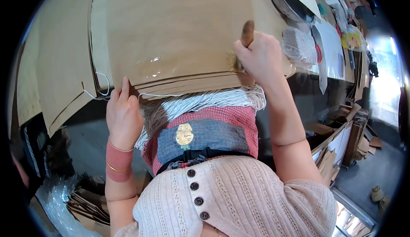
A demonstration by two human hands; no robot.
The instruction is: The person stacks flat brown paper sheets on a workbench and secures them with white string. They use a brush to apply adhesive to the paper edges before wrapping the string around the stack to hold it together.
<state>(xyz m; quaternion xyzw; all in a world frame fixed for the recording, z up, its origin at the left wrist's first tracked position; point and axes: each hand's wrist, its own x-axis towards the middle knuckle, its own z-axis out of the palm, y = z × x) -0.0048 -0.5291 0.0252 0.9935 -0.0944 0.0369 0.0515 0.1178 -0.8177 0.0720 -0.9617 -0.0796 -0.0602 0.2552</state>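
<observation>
My right hand (261, 57) is closed round the wooden handle of a brush (247, 32). Its pale bristles touch the top brown paper sheet near the right end of its front edge. Wet, shiny patches show on this brown paper (179, 32) toward the left. My left hand (124, 119) rests at the near edge of the paper stack, its index finger stretched out onto the sheet and the other fingers partly bent. Beside that finger a white cord (102, 77) loops over the paper. Across my lap, just below the stack, lies a thick bundle of white cords (192, 104).
More brown sheets (64, 57) lie to the left. On the right stand a dark basin (292, 4), a clear plastic-wrapped bundle (299, 45) and red-handled scissors (318, 53). Cardboard pieces (329, 162) are stacked low at right; crumpled clear plastic (60, 198) lies low at left.
</observation>
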